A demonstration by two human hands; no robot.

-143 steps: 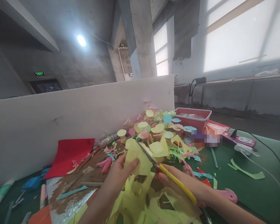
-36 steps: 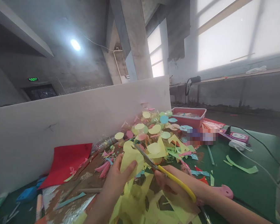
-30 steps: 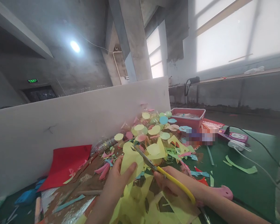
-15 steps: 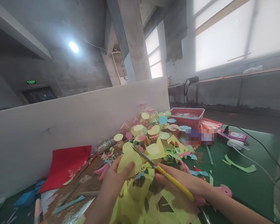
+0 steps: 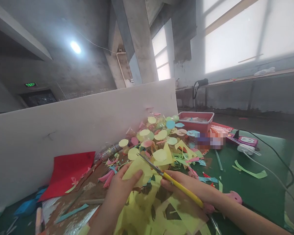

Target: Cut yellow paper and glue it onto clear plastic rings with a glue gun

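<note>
My left hand (image 5: 123,189) pinches a piece of yellow paper (image 5: 138,171) between thumb and fingers. In my right hand (image 5: 183,186) is a pair of scissors (image 5: 177,186) with a long yellow handle, seen nearly edge-on. Their metal blades point up and left, along the upper right side of the held paper; whether the blades are parted I cannot tell. Below both hands lie cut yellow paper sheets (image 5: 137,217) with holes in them. Just beyond the blade tips are round paper pieces, among them a yellow disc (image 5: 133,154).
A heap of bottles with coloured paper discs stands ahead, before a white panel (image 5: 83,120). A red sheet (image 5: 68,174) lies left. To the right are a pink basket (image 5: 198,124), a white plug (image 5: 247,149) with a cable, and green paper strips (image 5: 254,172). Paper scraps cover the table between.
The yellow paper in my left hand has tilted and shows a straighter upper right edge beside the blades. Both hands stay in nearly the same place; the view has shifted slightly.
</note>
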